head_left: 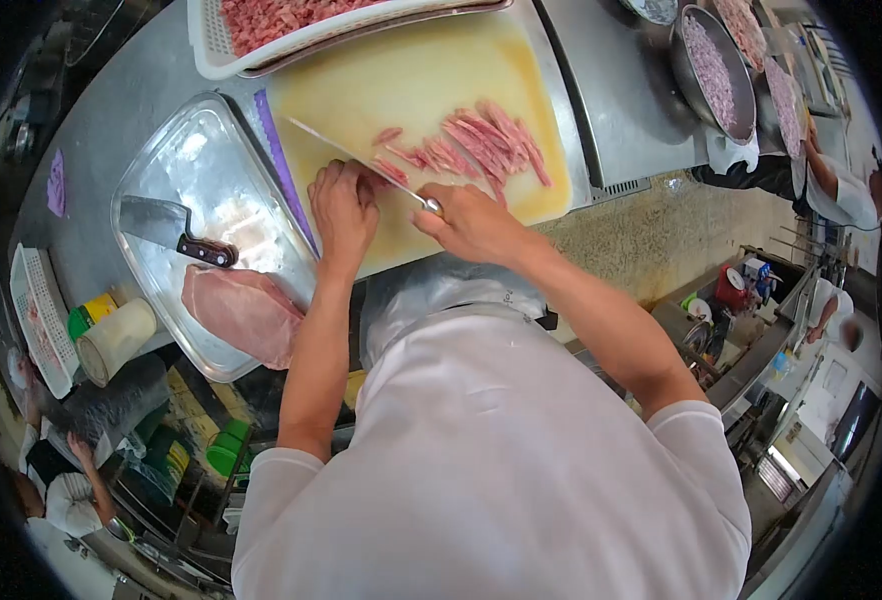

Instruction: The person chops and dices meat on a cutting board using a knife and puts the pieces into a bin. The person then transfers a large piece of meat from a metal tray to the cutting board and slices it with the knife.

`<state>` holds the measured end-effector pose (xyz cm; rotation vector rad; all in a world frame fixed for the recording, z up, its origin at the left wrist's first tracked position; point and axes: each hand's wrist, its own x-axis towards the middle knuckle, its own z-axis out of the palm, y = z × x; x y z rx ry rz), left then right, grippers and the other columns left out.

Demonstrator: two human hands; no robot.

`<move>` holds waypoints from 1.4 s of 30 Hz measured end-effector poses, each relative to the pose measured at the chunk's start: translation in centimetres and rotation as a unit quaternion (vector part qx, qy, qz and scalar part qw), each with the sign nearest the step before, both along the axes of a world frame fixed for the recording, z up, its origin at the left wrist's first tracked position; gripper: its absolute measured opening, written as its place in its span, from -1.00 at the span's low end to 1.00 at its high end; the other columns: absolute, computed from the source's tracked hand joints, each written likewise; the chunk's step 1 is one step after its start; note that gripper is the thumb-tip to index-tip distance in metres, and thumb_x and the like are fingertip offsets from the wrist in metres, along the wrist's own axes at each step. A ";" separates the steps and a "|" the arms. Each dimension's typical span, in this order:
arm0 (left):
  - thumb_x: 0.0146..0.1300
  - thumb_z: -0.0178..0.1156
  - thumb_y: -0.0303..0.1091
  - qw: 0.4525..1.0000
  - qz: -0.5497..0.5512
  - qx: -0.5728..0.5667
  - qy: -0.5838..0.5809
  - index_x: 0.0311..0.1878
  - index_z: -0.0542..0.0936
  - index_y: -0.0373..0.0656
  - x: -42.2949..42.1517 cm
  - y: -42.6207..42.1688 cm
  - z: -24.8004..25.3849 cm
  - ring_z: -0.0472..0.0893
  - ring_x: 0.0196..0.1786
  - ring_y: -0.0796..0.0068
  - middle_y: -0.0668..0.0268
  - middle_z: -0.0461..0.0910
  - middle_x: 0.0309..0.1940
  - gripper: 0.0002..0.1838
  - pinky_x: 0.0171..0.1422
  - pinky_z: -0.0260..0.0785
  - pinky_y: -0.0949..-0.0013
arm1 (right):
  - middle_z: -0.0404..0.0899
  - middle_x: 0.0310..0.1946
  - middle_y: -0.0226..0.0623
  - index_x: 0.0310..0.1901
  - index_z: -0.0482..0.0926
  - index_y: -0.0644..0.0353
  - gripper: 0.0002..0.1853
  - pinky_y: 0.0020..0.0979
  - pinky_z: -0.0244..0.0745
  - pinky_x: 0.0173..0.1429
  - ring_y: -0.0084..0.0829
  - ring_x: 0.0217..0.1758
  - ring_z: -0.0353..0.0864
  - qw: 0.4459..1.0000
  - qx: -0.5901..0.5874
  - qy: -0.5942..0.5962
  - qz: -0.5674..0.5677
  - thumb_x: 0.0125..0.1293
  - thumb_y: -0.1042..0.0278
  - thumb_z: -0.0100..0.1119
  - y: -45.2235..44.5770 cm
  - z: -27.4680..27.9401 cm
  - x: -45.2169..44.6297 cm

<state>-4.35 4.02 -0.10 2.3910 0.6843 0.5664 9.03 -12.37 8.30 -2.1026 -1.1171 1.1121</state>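
Observation:
My right hand [469, 222] is closed round the handle of a knife [346, 153], whose blade points up and left across the yellowed cutting board [381, 80]. Just left of the blade, my left hand [343, 208] has its fingers bent and pressed down on a piece of meat, mostly hidden beneath them. A small bit of red meat [391, 171] shows along the blade's other side. Strips of cut meat [486, 140] lie in a loose row on the board, right of the knife.
Left of the board, a metal tray [246, 170] holds a cleaver [156, 222] and a large slab of meat [243, 310]. A white basket of diced meat [206, 50] stands at the top. Metal bowls [683, 75] sit right. Other people stand at both sides.

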 end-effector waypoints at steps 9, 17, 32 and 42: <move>0.07 0.17 -0.62 0.999 -0.012 -0.040 0.011 -0.22 0.68 -0.20 -0.4 0.7 0.5 0.56 -0.07 -0.06 0.07 0.59 -0.28 -0.78 0.07 0.32 -0.03 | 0.71 -0.23 0.31 0.01 0.66 0.43 -0.49 0.16 0.57 0.09 0.31 -0.02 0.71 0.998 -0.023 0.063 -0.008 0.51 -0.01 0.19 1.3 2.4 -0.2; 0.15 0.22 -0.56 0.993 0.016 -0.110 0.032 -0.19 0.70 -0.21 1.0 2.0 1.8 0.61 -0.07 -0.06 0.08 0.61 -0.28 -0.83 0.05 0.43 -0.01 | 0.63 -0.48 -0.06 0.14 0.64 0.41 -0.50 -0.11 0.52 -0.19 -0.07 -0.38 0.67 0.987 0.144 -0.004 -0.073 0.55 0.02 0.20 0.9 -0.7 -0.1; 0.36 0.34 -0.52 0.941 0.142 -0.302 -0.058 -0.11 0.63 -0.30 -0.9 7.3 0.7 0.76 -0.20 0.47 0.21 0.77 -0.25 -0.89 -0.15 0.55 0.43 | 0.54 -0.50 -0.21 0.08 0.68 0.37 -0.55 -0.27 0.48 -0.24 -0.41 -0.41 0.56 0.962 0.002 0.184 -0.203 0.58 0.03 0.24 -7.1 3.1 -1.9; 0.37 0.34 -0.47 0.885 0.095 -0.454 -0.048 -0.09 0.66 -0.26 0.1 1.0 3.1 0.81 -0.20 0.35 0.16 0.81 -0.21 -0.89 -0.16 0.56 0.36 | 0.68 -0.45 0.02 0.03 0.70 0.36 -0.54 -0.10 0.55 -0.15 -0.05 -0.36 0.67 0.988 0.037 0.052 -0.141 0.54 0.00 0.25 -8.0 -0.2 -0.6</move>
